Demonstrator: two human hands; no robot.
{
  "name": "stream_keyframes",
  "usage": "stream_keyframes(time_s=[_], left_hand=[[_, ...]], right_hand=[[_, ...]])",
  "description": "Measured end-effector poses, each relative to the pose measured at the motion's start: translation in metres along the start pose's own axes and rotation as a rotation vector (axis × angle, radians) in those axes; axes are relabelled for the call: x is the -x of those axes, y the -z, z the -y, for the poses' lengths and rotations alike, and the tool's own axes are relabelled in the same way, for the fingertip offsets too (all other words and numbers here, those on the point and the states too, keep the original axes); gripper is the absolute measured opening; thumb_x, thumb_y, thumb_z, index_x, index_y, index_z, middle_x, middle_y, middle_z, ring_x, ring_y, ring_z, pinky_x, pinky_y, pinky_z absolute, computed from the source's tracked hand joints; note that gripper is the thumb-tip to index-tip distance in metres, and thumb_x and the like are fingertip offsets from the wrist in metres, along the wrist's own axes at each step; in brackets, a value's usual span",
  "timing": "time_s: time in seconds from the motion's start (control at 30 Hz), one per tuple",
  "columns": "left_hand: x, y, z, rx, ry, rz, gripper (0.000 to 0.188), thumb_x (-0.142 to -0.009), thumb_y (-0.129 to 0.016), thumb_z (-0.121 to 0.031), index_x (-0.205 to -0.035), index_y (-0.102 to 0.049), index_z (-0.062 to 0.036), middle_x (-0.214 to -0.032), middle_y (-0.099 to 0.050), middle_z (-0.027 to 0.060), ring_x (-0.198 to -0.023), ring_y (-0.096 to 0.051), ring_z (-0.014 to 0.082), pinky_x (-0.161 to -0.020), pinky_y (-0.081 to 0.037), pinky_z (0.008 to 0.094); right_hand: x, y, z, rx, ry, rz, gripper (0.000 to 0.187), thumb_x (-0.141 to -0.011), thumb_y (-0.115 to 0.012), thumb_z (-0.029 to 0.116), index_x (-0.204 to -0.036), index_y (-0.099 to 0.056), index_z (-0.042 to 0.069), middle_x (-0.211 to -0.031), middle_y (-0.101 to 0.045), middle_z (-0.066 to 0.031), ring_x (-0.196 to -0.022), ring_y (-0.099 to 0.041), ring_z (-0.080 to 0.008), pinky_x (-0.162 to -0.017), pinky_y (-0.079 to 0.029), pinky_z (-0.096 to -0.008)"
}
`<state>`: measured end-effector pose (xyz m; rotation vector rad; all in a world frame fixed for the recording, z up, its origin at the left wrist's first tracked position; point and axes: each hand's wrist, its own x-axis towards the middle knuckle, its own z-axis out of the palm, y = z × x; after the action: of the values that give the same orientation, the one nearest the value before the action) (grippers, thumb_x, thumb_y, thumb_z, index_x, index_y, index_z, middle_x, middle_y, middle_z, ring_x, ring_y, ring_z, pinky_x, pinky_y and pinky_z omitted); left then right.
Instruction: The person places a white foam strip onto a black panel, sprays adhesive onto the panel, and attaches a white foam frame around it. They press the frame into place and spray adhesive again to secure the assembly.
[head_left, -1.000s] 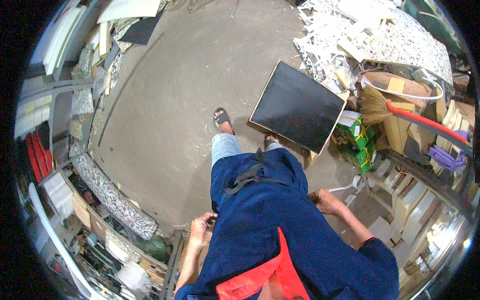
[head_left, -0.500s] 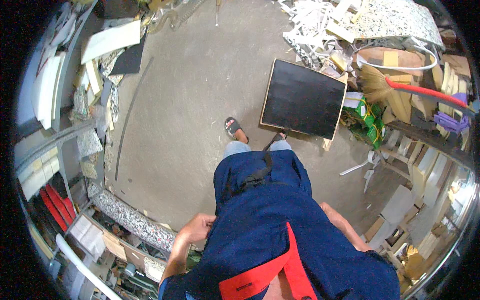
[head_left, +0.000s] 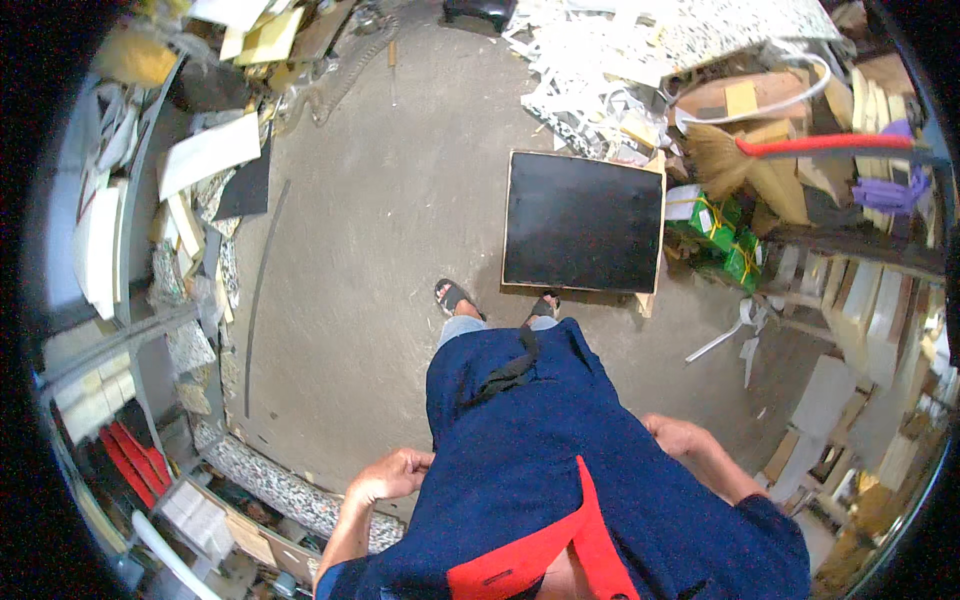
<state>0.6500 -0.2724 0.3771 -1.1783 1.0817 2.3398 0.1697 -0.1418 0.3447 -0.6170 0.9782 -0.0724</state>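
Observation:
I wear a dark blue shirt (head_left: 530,430) with a red collar band, spread wide at waist height. At its left edge my left hand (head_left: 397,472) is closed, thumb and fingers pinching the cloth. On the opposite side my right hand (head_left: 674,437) is curled against the cloth, its fingertips partly hidden by the shirt. A black strip of cloth (head_left: 512,372) hangs at the front of my waist. Beyond my sandalled feet stands a low table or box with a black top (head_left: 585,222) and pale wooden edges.
A heap of white foam scraps (head_left: 610,75) lies behind the black top. To the right are green tied bundles (head_left: 722,228), a red-handled broom (head_left: 800,147) and shelves of foam pieces. A speckled foam roll (head_left: 290,488) and a metal rack (head_left: 120,335) line the left.
The view has shifted, so the black-topped piece sits lower and farther left. My right hand shows more beside the shirt; both hands stay at its sides.

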Motion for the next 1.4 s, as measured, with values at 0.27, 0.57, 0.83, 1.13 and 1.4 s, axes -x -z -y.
stream_keyframes(time_s=[0.27, 0.57, 0.83, 1.13, 1.4], left_hand=[[-0.044, -0.016, -0.033, 0.027, 0.187, 0.033, 0.016, -0.092, -0.064, 0.000, -0.106, -0.070, 0.0001, -0.105, -0.072, 0.0036, -0.092, -0.063, 0.0100, -0.082, -0.050, 0.0257], [-0.154, 0.060, -0.087, -0.420, 0.086, -0.488, 0.026, -0.085, -0.072, -0.020, -0.101, -0.071, -0.0002, -0.092, -0.073, 0.0107, -0.085, -0.069, 0.0181, -0.076, -0.054, 0.0331], [-0.345, 0.178, -0.060, -0.602, 0.190, -0.539, 0.037, -0.084, -0.072, -0.024, -0.111, -0.067, 0.0003, -0.107, -0.071, 0.0185, -0.101, -0.068, 0.0310, -0.088, -0.052, 0.0407], [-0.422, 0.218, 0.028, -1.205, -0.056, -0.602, 0.077, -0.081, -0.072, -0.041, -0.137, -0.044, 0.0037, -0.141, -0.044, 0.0286, -0.125, -0.042, 0.0478, -0.107, -0.033, 0.0523], [-0.441, 0.231, 0.055, -1.391, 0.122, -0.454, 0.087, -0.077, -0.076, -0.042, -0.144, -0.037, -0.0016, -0.152, -0.029, 0.0299, -0.137, -0.030, 0.0495, -0.111, -0.023, 0.0605]], right_hand=[[-0.023, 0.066, -0.026, 0.266, 0.095, 0.306, 0.021, -0.085, -0.074, 0.021, -0.094, -0.073, 0.003, -0.084, -0.072, 0.0005, -0.076, -0.061, -0.0081, -0.068, -0.051, -0.0303], [-0.094, 0.189, -0.046, -0.144, 0.107, -0.600, 0.024, -0.094, -0.063, 0.025, -0.094, -0.070, 0.002, -0.082, -0.069, -0.0027, -0.069, -0.061, -0.0104, -0.063, -0.051, -0.0282], [-0.344, 0.244, -0.129, -0.669, -0.047, -1.007, 0.033, -0.095, -0.061, 0.035, -0.089, -0.067, 0.003, -0.068, -0.064, -0.0030, -0.060, -0.061, -0.0102, -0.048, -0.049, -0.0275], [-0.628, 0.235, -0.260, -1.359, -0.227, -0.906, 0.077, -0.092, -0.051, 0.065, -0.142, -0.040, 0.006, -0.124, -0.055, -0.0169, -0.107, -0.057, -0.0307, -0.084, -0.050, -0.0484], [-0.744, 0.305, -0.308, -1.958, 0.084, -0.960, 0.102, -0.085, -0.032, 0.084, -0.157, -0.017, 0.013, -0.160, -0.026, -0.0166, -0.146, -0.025, -0.0372, -0.113, -0.022, -0.0637]])
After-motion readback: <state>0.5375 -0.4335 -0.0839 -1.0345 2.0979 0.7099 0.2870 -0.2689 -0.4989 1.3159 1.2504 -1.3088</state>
